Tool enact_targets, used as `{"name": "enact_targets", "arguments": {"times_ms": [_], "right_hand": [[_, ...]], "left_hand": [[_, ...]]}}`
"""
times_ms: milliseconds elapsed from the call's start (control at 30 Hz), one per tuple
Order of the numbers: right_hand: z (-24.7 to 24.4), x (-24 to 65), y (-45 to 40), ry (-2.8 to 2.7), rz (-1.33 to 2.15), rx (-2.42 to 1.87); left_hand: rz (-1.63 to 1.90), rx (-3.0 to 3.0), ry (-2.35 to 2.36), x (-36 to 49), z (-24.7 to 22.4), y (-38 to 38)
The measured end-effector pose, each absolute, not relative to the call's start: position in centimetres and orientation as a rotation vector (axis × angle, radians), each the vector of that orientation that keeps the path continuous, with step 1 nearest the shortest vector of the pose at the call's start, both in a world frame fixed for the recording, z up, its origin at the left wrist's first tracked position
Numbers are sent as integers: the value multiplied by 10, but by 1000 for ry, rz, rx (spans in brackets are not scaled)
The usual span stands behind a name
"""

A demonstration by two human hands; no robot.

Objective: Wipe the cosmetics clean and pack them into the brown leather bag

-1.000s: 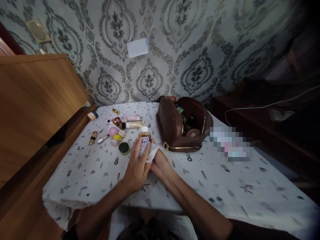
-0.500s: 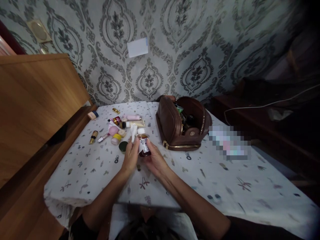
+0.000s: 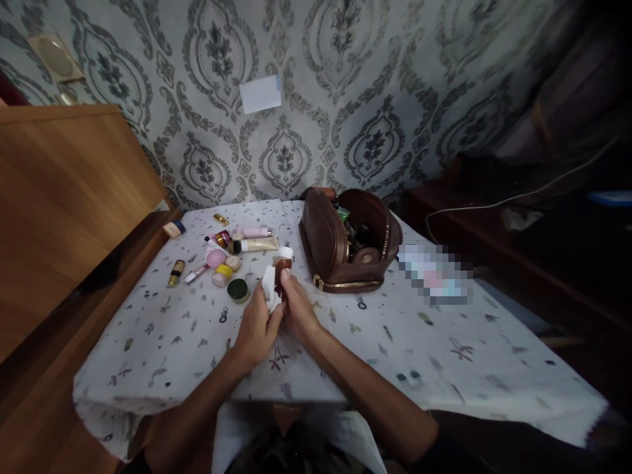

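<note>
Over the middle of the table, my right hand (image 3: 301, 309) is closed around a small amber bottle (image 3: 281, 270) with a white cap, held upright. My left hand (image 3: 257, 322) grips a white tissue (image 3: 269, 286) and presses it against the bottle's left side. Just left of my hands stands a round jar with a dark green lid (image 3: 238, 289). Beyond it lie a yellow-lidded jar (image 3: 222, 274), a pink rounded item (image 3: 216, 258), a cream tube (image 3: 260, 245) and a pink tube (image 3: 254, 232).
An open brown cosmetic bag (image 3: 328, 243) full of small items stands right of my hands. A blurred-out pastel item (image 3: 434, 271) lies farther right. A gold-and-black small bottle (image 3: 176, 272) is at the left. A wooden panel (image 3: 74, 210) borders the table's left side.
The bottle has been turned, so its pale label no longer faces me and amber shows instead. The tissue now lies along its side. My view has shifted slightly right.
</note>
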State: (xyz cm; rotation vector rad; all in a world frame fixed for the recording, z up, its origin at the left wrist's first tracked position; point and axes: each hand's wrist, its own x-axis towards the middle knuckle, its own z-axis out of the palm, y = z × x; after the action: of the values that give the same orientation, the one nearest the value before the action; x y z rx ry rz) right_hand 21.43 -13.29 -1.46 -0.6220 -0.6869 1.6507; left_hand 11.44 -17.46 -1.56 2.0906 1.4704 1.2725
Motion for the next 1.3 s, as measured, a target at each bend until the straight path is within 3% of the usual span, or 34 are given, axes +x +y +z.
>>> {"name": "enact_targets", "arguments": {"times_ms": [200,733,900,1033,1167,1300], "right_hand": [[-2,217,-138,-633,1475,-672],[47,312,-141,-1115,1314,-651],[52,331,-142,-1368,1301,-660],[52,341,-143,-1421,1390,-620],[53,350,-142,-1316,1429,-556],[65,363,-138,-1269,1253,-612]], "left_hand": [[1179,2330,1452,106,-14,-171],[1036,1655,1191,154,49,-157],[1101,1730,1198,170,55,-147],[1072,1446,1260,175,55,-134],[896,998,1099,181,49,-123],[690,958,824,192,51,-119]]}}
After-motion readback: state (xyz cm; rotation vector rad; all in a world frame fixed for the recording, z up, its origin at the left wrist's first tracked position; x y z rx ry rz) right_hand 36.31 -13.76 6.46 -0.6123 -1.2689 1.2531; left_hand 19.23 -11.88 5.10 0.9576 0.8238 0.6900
